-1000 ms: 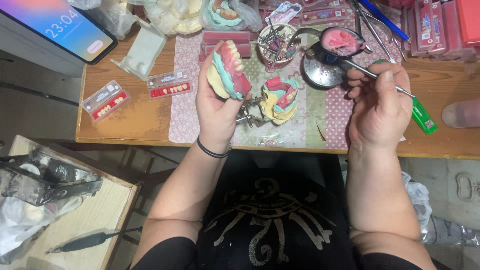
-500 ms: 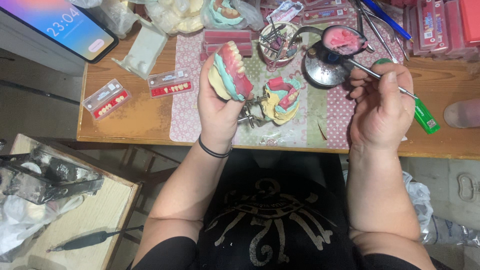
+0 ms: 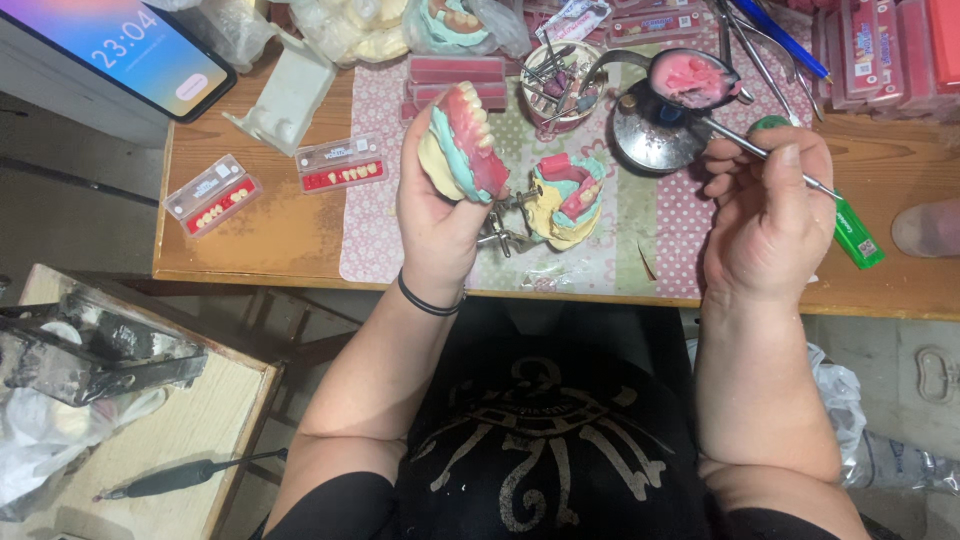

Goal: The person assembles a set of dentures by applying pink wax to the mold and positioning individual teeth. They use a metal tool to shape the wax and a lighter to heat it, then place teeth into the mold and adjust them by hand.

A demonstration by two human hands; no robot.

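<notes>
The left hand holds a denture model above the near edge of the wooden table. The fingers curl around its cream plaster back and the thumb presses the near side, so it sits cupped in the palm. Its long axis runs up and slightly left, and the pink wax with the row of teeth faces right. The right hand pinches a thin metal instrument between thumb and bent fingers. The shaft slants up and left, and its tip seems to reach the spoon of pink wax. A second model on a hinged frame lies on the patterned cloth between the hands.
</notes>
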